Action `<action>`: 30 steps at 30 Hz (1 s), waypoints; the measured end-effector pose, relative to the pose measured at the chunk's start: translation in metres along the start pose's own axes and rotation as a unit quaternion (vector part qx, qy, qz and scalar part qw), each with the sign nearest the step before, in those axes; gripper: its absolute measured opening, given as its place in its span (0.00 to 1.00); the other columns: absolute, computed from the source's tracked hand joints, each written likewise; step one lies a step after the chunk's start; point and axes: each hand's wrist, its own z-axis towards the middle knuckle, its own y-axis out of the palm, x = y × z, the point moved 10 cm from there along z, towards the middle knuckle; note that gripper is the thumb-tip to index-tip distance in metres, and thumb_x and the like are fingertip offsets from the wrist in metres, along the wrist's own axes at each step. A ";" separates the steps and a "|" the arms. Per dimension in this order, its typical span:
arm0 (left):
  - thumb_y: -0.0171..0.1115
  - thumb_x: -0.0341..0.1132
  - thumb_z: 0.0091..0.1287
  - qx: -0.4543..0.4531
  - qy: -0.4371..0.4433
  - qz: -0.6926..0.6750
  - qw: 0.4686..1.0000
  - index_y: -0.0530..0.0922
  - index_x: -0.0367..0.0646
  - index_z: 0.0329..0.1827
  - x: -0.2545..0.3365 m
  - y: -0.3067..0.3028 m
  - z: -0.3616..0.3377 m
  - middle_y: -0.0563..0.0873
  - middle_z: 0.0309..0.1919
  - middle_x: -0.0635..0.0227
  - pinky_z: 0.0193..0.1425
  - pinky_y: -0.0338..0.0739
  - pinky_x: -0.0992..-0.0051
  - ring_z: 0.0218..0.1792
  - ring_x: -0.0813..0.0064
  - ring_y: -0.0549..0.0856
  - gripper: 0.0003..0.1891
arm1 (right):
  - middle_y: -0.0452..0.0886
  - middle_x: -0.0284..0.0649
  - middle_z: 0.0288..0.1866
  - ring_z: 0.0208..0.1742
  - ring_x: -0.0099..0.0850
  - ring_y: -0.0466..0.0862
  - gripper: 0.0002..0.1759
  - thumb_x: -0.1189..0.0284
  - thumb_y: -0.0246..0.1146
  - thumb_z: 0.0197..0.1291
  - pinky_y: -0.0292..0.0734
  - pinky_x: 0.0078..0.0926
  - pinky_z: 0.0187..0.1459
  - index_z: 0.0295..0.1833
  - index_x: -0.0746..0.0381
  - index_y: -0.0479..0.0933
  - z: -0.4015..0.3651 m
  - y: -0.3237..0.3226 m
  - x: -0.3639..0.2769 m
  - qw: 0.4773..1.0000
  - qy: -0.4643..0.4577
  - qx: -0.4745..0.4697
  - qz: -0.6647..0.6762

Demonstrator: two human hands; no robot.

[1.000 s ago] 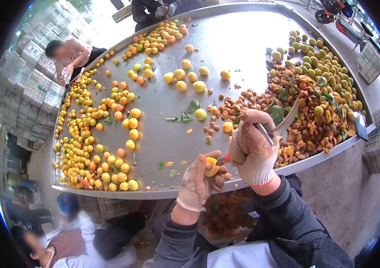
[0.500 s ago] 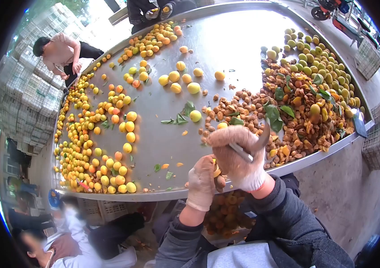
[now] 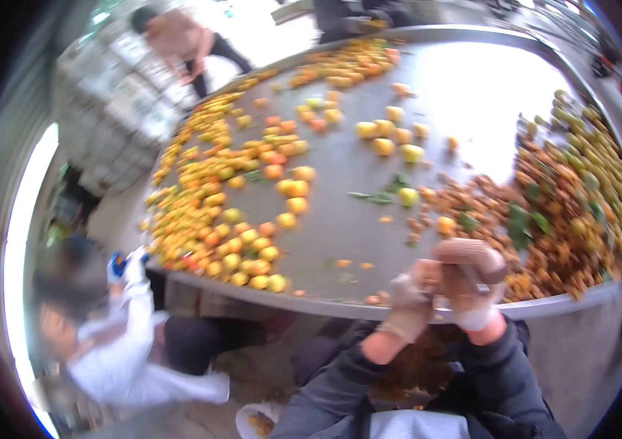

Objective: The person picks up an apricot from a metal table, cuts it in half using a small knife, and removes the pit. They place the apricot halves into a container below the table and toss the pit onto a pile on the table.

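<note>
Both my hands wear pale work gloves and meet over the near edge of a metal table (image 3: 369, 245). My left hand (image 3: 409, 301) is closed in a pinch; what it holds is hidden by blur. My right hand (image 3: 470, 284) is closed round a small knife (image 3: 481, 288), of which only a smeared metallic glint shows. The fingers of the two hands touch or nearly touch. Just beyond them lie a yellow apricot (image 3: 446, 225) and a heap of brown apricot pits (image 3: 475, 201). Under my hands, below the table edge, a container of apricot pieces (image 3: 420, 358) shows dimly.
Many yellow apricots (image 3: 216, 212) cover the table's left side. Greenish fruit (image 3: 592, 146) and split apricot pieces (image 3: 567, 219) are piled right. A person in white (image 3: 121, 351) sits at the left near corner; another person (image 3: 183, 40) bends at the far left. Stacked crates (image 3: 117, 88) stand behind.
The view has swung left, so the table and my hands appear further right. My hands have come closer together, and the knife's blade no longer stands out. The person in white reaches to the table's corner.
</note>
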 end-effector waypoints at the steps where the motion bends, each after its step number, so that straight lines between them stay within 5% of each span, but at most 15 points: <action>1: 0.57 0.48 0.73 0.009 -0.048 -0.120 0.992 0.78 0.39 0.42 0.006 0.004 0.003 0.81 0.24 0.69 0.26 0.76 0.76 0.21 0.80 0.79 0.18 | 0.81 0.37 0.38 0.32 0.24 0.81 0.15 0.64 0.57 0.67 0.76 0.21 0.32 0.48 0.66 0.78 0.001 -0.014 0.002 0.990 -0.011 0.139 -0.007; 2: 0.56 0.48 0.74 -0.041 -0.140 -0.108 0.983 0.79 0.39 0.42 0.029 0.007 0.006 0.82 0.25 0.70 0.25 0.75 0.76 0.23 0.83 0.79 0.18 | 0.73 0.28 0.28 0.20 0.16 0.71 0.14 0.66 0.53 0.70 0.62 0.15 0.18 0.51 0.63 0.76 0.000 -0.026 0.022 0.989 0.034 0.140 0.034; 4: 0.55 0.50 0.74 -0.054 -0.244 -0.174 0.953 0.79 0.41 0.43 0.019 0.013 0.003 0.80 0.24 0.73 0.23 0.72 0.79 0.20 0.85 0.76 0.19 | 0.60 0.23 0.21 0.13 0.12 0.57 0.11 0.69 0.53 0.71 0.47 0.15 0.13 0.53 0.61 0.74 -0.004 -0.060 0.078 0.943 0.119 0.243 0.196; 6: 0.54 0.51 0.74 -0.058 -0.267 -0.196 0.942 0.80 0.42 0.42 0.030 0.012 0.006 0.78 0.22 0.75 0.19 0.69 0.80 0.17 0.86 0.73 0.19 | 0.55 0.24 0.20 0.13 0.14 0.52 0.11 0.70 0.55 0.70 0.45 0.16 0.13 0.54 0.60 0.74 0.002 -0.087 0.095 0.960 0.092 0.239 0.117; 13: 0.52 0.54 0.74 -0.034 -0.280 -0.343 0.896 0.78 0.46 0.46 -0.033 0.031 -0.001 0.74 0.19 0.76 0.11 0.58 0.81 0.10 0.86 0.64 0.19 | 0.53 0.23 0.19 0.14 0.12 0.51 0.12 0.73 0.53 0.72 0.45 0.13 0.11 0.57 0.60 0.73 -0.004 -0.075 0.106 0.908 0.172 0.312 0.220; 15: 0.53 0.56 0.73 -0.017 -0.360 -0.392 0.846 0.76 0.48 0.47 -0.052 0.038 -0.009 0.73 0.18 0.75 0.10 0.57 0.80 0.08 0.84 0.64 0.20 | 0.53 0.23 0.19 0.14 0.12 0.51 0.11 0.73 0.52 0.72 0.44 0.13 0.11 0.57 0.60 0.72 0.000 -0.068 0.103 0.911 0.162 0.309 0.219; 19: 0.53 0.57 0.72 -0.030 -0.354 -0.352 0.866 0.78 0.47 0.45 -0.039 0.026 -0.009 0.78 0.20 0.72 0.11 0.59 0.80 0.09 0.84 0.67 0.21 | 0.53 0.23 0.20 0.14 0.12 0.51 0.10 0.72 0.52 0.72 0.44 0.13 0.12 0.55 0.60 0.72 0.000 -0.065 0.102 0.925 0.149 0.291 0.195; 20: 0.53 0.56 0.72 0.018 -0.188 -0.148 0.971 0.78 0.46 0.44 -0.027 0.003 0.009 0.80 0.22 0.71 0.12 0.60 0.80 0.10 0.83 0.70 0.21 | 0.53 0.23 0.20 0.14 0.12 0.52 0.10 0.72 0.52 0.72 0.44 0.13 0.13 0.55 0.60 0.72 -0.002 -0.069 0.102 0.934 0.136 0.286 0.166; 21: 0.53 0.55 0.73 0.066 -0.007 0.070 0.995 0.79 0.45 0.43 0.003 -0.009 0.015 0.82 0.25 0.69 0.13 0.62 0.80 0.12 0.82 0.72 0.21 | 0.53 0.23 0.20 0.14 0.12 0.52 0.10 0.72 0.52 0.72 0.44 0.13 0.13 0.55 0.60 0.72 -0.010 -0.073 0.110 0.934 0.137 0.285 0.166; 22: 0.53 0.55 0.73 0.067 -0.007 0.070 0.995 0.79 0.45 0.43 0.010 -0.014 0.015 0.82 0.25 0.69 0.13 0.62 0.80 0.12 0.82 0.72 0.21 | 0.53 0.23 0.20 0.14 0.12 0.53 0.10 0.71 0.52 0.72 0.44 0.13 0.13 0.55 0.60 0.72 -0.012 -0.071 0.106 0.962 0.081 0.233 0.113; 24: 0.54 0.54 0.73 0.011 -0.090 -0.015 0.996 0.81 0.44 0.44 0.008 -0.009 0.014 0.84 0.26 0.69 0.15 0.64 0.81 0.17 0.83 0.77 0.21 | 0.54 0.23 0.20 0.14 0.13 0.53 0.10 0.71 0.52 0.72 0.44 0.13 0.14 0.55 0.61 0.72 -0.007 -0.066 0.093 0.981 0.023 0.181 0.061; 25: 0.54 0.54 0.73 0.012 -0.089 -0.013 0.996 0.81 0.44 0.44 0.012 -0.009 0.013 0.84 0.26 0.69 0.15 0.64 0.81 0.17 0.83 0.77 0.21 | 0.54 0.24 0.20 0.14 0.13 0.53 0.11 0.71 0.52 0.72 0.45 0.12 0.13 0.56 0.61 0.72 -0.003 -0.072 0.101 0.962 0.091 0.223 0.132; 27: 0.53 0.54 0.73 -0.018 -0.209 -0.339 0.917 0.82 0.45 0.50 -0.001 0.012 0.006 0.84 0.26 0.71 0.15 0.64 0.82 0.17 0.85 0.77 0.21 | 0.54 0.24 0.20 0.14 0.12 0.54 0.12 0.71 0.51 0.72 0.46 0.12 0.12 0.56 0.62 0.72 0.001 -0.067 0.106 0.931 0.155 0.263 0.200; 30: 0.49 0.54 0.74 0.001 -0.273 -0.361 0.892 0.80 0.50 0.58 -0.011 0.019 0.002 0.82 0.24 0.73 0.12 0.59 0.83 0.12 0.87 0.71 0.22 | 0.55 0.25 0.20 0.13 0.13 0.53 0.12 0.73 0.50 0.73 0.49 0.12 0.10 0.57 0.62 0.72 0.006 -0.052 0.098 0.922 0.153 0.266 0.236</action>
